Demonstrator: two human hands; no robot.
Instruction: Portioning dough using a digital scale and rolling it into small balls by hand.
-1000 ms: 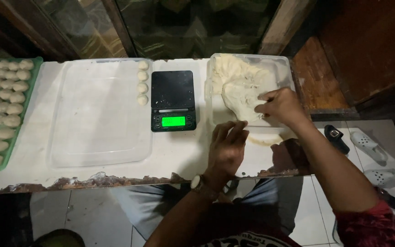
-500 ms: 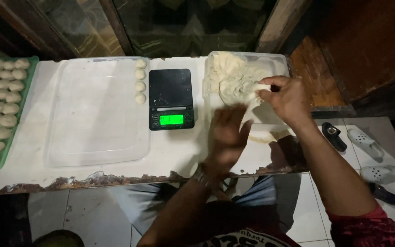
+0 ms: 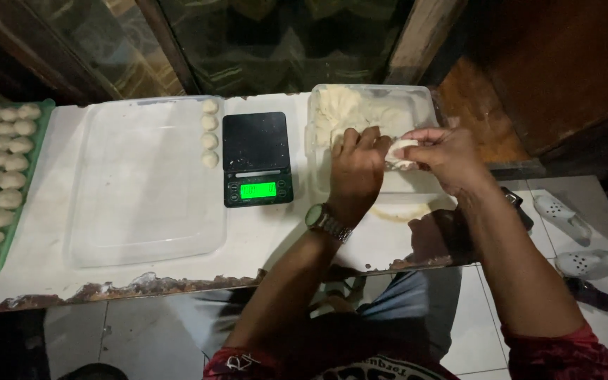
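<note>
Head view looked down on a white counter (image 3: 51,281). Both hands met over the near part of a clear tub (image 3: 427,105) of dough at the right. The left hand (image 3: 357,172) and the right hand (image 3: 445,155) pinched one small dough piece (image 3: 401,151) between their fingertips. Left of the tub sat a black scale (image 3: 256,158) with a green display, then a clear tray (image 3: 146,186) bearing four dough balls (image 3: 210,133) along its far right edge. A green tray (image 3: 8,243) of dough balls lay far left.

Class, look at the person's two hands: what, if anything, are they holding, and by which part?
Both hands hold one small piece of dough above the clear tub: the left hand pinches its left side, the right hand its right side.
</note>
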